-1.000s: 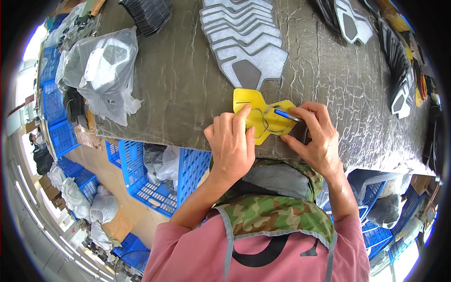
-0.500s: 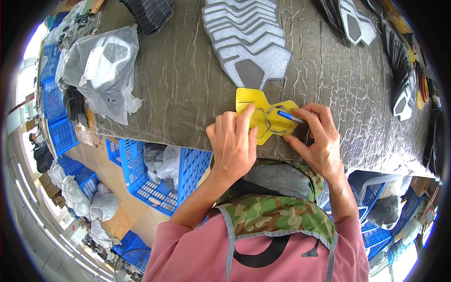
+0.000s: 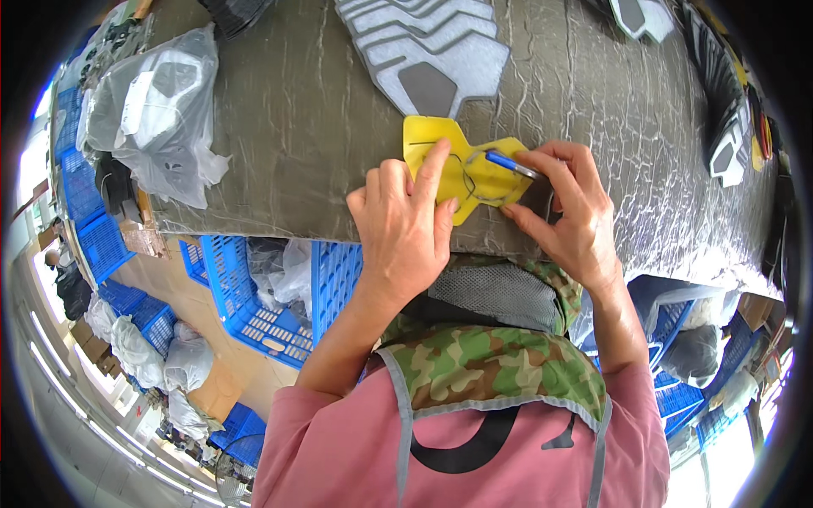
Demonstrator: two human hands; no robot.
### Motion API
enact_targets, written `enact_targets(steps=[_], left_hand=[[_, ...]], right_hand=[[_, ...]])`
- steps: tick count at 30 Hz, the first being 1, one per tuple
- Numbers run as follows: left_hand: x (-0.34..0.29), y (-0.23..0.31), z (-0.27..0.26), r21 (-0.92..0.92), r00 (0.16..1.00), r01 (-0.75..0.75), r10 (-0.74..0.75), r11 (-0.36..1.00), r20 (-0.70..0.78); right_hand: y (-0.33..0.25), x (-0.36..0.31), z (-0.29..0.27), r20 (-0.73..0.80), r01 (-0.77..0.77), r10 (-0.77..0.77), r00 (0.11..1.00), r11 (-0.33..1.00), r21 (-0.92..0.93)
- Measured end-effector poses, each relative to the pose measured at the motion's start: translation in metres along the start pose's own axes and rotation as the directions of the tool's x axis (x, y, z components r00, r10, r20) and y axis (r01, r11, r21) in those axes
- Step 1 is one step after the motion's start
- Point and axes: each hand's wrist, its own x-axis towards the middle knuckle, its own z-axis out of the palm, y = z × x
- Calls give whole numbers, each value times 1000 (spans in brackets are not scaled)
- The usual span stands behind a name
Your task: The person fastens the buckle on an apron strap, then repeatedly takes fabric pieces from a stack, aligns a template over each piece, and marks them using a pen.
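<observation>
The grey surface [image 3: 322, 110] carries a stack of grey pads [image 3: 432, 51], cut off at the top edge. Near the front edge lies a yellow template [image 3: 440, 157], partly hidden under both hands. The left hand [image 3: 406, 229] presses it flat with spread fingers. The right hand [image 3: 567, 212] pinches a blue pen [image 3: 506, 163]; its tip is hard to see

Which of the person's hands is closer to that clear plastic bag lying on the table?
Left. The left hand presses the yellow template, on the side towards the plastic bag; the right hand, holding a blue pen, lies farther away.
</observation>
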Motion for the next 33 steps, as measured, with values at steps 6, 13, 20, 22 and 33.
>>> enact_targets(steps=[6, 13, 20, 22, 33], left_hand=[[0, 3, 2, 33, 999, 17, -18, 999, 29], [-1, 1, 4, 22, 1000, 1, -2, 1000, 17], [1, 5, 0, 55, 999, 29, -32, 998, 44], [0, 5, 0, 50, 998, 33, -35, 998, 44], [-1, 6, -1, 45, 998, 39, -42, 998, 57]], right_hand=[[6, 0, 1, -26, 22, -22, 999, 1000, 12], [10, 4, -3, 13, -12, 11, 1000, 998, 58], [11, 6, -3, 9, -16, 15, 1000, 996, 89], [9, 6, -3, 9, -12, 11, 1000, 997, 79], [-1, 22, -24, -223, 195, -174, 959, 978, 77]])
